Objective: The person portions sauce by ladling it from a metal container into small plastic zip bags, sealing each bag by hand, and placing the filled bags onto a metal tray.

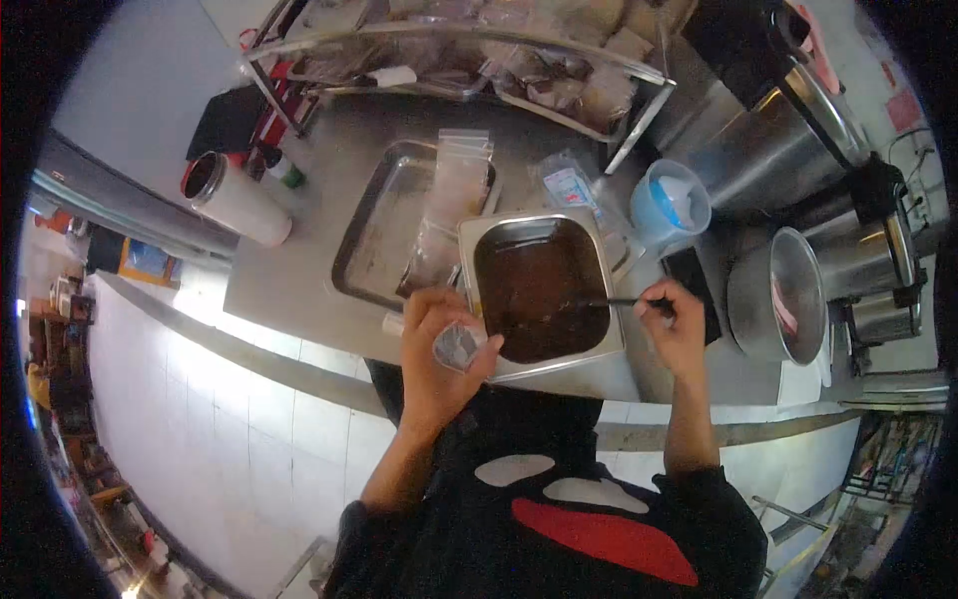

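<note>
My left hand (436,374) holds a small clear plastic bag or cup (457,346) with its round mouth facing up, just left of the steel pan's near corner. I cannot make out which of the two it is. Dark brown sauce (539,285) lies in the deep steel pan (559,369). My right hand (681,327) is closed around a dark handle (621,301) that reaches over the pan's right rim, its far end in the sauce and hidden. Behind my left hand, clear plastic bags (454,200) lie overlapped across a shallow steel tray (349,245).
A blue and white tub (671,203) stands right of the pan, near a black flat object (692,280). Farther right is a large steel bowl (778,299). A white cylinder (239,205) stands at the left. A metal rack (459,38) with bagged goods spans the back.
</note>
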Tool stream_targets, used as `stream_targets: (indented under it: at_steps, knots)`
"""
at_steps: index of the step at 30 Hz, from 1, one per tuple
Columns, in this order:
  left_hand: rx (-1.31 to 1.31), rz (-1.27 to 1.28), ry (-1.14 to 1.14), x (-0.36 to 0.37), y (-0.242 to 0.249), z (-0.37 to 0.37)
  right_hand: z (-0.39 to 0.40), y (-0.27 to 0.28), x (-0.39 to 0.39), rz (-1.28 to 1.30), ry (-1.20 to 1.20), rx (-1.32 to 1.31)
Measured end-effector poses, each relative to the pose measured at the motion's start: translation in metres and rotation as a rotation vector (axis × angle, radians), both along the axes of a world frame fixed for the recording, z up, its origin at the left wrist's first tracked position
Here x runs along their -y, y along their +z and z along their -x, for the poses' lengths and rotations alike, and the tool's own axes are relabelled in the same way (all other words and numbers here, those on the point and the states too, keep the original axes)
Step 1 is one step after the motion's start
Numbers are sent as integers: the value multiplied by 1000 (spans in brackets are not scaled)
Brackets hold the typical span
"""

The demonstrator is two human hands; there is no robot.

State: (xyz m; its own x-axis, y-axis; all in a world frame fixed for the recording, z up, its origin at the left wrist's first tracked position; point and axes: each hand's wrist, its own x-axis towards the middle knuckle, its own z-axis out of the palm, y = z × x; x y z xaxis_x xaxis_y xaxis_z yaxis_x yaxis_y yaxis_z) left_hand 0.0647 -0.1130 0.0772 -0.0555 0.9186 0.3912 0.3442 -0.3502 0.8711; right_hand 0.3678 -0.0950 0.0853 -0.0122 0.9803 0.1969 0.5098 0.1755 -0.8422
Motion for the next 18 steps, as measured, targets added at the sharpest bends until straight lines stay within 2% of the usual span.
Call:
stream_targets:
  at_steps: [4,5,11,14,18]
  knots:
    - [-57,3,-16,-4,6,-2,1,33,-3,-43,-16,-75]
    - [-48,4,-15,-4,5,-3,0,30,-5,-91,3,-127]
    - [-25,-3,25,-9,1,-3,0,17,-7,-5,-20,55]
    - [-45,4,23,-11,2,-4,2,26,-6,-73,-38,-66]
    - [-38,4,37,-15,6,-5,5,31,-6,-53,-23,-80]
